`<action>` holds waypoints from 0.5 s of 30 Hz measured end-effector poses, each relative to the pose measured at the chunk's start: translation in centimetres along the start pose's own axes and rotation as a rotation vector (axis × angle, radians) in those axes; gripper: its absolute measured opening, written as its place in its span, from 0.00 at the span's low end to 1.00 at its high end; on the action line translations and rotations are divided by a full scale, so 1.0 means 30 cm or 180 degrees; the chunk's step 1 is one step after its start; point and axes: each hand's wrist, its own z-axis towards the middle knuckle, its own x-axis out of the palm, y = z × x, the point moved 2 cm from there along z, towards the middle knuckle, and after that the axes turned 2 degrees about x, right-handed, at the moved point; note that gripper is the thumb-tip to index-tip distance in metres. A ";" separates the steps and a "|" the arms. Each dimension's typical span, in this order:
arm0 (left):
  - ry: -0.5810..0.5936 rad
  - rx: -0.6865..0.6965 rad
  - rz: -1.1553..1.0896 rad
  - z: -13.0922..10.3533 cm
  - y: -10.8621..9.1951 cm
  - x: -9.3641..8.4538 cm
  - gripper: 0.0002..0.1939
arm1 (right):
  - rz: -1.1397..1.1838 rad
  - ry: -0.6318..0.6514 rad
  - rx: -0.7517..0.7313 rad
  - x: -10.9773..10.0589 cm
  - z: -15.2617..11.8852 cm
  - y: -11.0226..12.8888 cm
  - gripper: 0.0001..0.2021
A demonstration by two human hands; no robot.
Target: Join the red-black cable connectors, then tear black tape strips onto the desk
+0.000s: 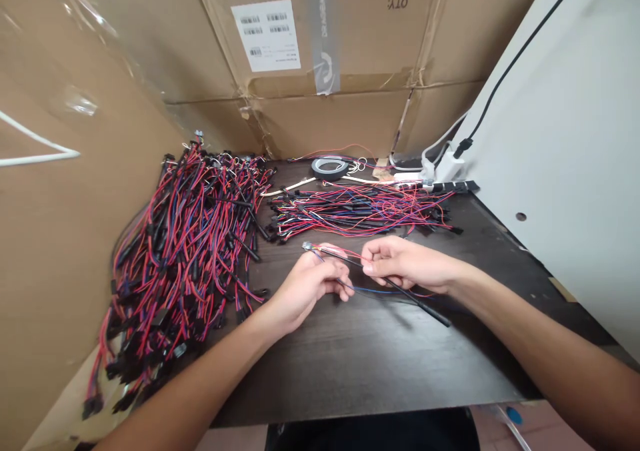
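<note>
Between my two hands, above the dark table (320, 364), is a wire harness (424, 308) with red and blue wires, a black sleeved length and a small connector at its left end. My left hand (315, 281) is closed on it near that connector, with a blue wire running past the fingertips. Thumb and fingers of my right hand (400, 263) pinch the red wires farther along. The black sleeved end sticks out below my right hand, toward the lower right. Parts of the wires are hidden behind the fingers.
A tall heap of red, blue and black harnesses (195, 238) lies at the left. A flatter bundle of harnesses (360, 210) lies behind my hands. A roll of black tape (330, 167) and a white plug adapter (449, 166) are farther back. Cardboard (350, 124) walls the rear.
</note>
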 end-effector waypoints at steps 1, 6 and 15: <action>-0.0014 0.0033 -0.0124 -0.001 0.002 0.005 0.11 | -0.0067 -0.0028 -0.0068 0.001 0.002 -0.001 0.12; 0.0136 -0.0147 -0.0590 -0.010 0.033 0.042 0.13 | -0.0095 -0.0040 -0.0189 0.016 0.020 -0.016 0.12; 0.0362 -0.0222 -0.0015 -0.015 0.054 0.045 0.14 | -0.0020 -0.0341 -0.0373 -0.004 0.026 0.002 0.16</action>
